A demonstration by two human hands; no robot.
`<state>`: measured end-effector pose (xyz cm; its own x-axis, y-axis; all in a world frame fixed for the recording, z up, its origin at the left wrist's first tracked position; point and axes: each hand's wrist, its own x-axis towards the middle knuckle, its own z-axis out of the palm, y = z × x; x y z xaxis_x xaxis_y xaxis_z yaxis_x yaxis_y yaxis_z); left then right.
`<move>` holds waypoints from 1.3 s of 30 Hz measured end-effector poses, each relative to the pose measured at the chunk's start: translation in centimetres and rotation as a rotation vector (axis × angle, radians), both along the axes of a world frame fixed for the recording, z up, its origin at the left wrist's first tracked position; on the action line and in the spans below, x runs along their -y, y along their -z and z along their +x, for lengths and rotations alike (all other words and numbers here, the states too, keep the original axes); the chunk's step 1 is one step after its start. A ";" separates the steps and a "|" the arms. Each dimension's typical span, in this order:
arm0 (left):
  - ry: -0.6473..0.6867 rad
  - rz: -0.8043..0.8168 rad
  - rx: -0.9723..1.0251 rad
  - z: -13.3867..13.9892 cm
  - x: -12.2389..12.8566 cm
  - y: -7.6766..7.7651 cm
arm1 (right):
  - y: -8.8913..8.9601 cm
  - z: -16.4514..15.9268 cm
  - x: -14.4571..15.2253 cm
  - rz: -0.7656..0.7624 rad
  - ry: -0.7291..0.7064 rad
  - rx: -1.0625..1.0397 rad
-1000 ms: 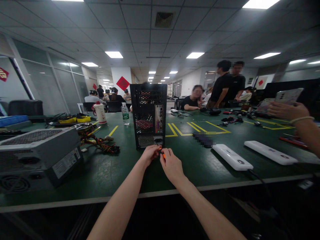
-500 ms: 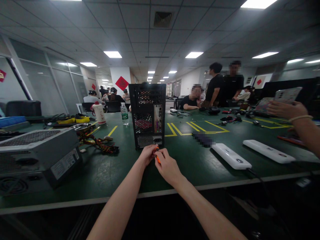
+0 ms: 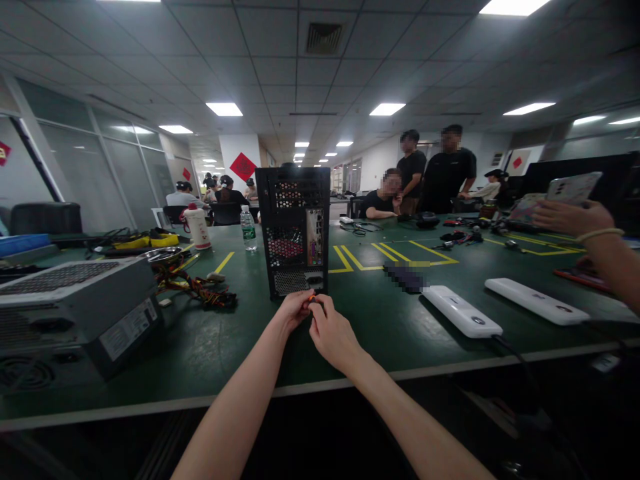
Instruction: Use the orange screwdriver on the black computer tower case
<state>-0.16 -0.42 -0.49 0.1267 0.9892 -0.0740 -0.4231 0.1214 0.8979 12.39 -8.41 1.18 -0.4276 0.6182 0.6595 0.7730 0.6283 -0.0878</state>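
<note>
Both hands meet right at the foot of the black PC case (image 3: 294,230), which stands upright on the green table (image 3: 210,347), rear panel w/ vents and ports facing the camera. Left hand (image 3: 293,309) and right hand (image 3: 330,333) are touching, fingertips pressed together around a small orange-tipped part (image 3: 312,299); only a sliver shows, so can't tell if it's a connector, a tool or a wire end. Looks like fine fiddling w/ that piece just in front of the case's lower rear edge, prob. before it goes to the case; the next move would need a steady pinch and a clear view of the spot, since the fingers hide most of it. Around: a grey power supply (image 3: 75,313) well to the left w/ its bundle of coloured cables (image 3: 200,290) between it and the case; water bottle (image 3: 247,229) and a white jug (image 3: 199,225) further back; two white power strips (image 3: 463,311) to the right, well apart from the hands. Another person's hand (image 3: 570,217) holds a phone at far right, not in the way. The case itself blocks any reach straight ahead.
</note>
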 end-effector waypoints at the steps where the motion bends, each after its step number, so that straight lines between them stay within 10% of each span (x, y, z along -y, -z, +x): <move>1: 0.000 0.000 0.003 0.0 0.0 0.0 | 0.1 0.0 -0.1 0.005 -0.001 0.011; 8: 0.091 -0.024 0.046 0.1 0.0 -0.1 | 0.2 0.0 -0.4 0.012 0.159 0.018; 39: 0.050 -0.016 0.066 0.1 -0.1 0.0 | -0.1 0.1 0.0 0.034 0.009 -0.017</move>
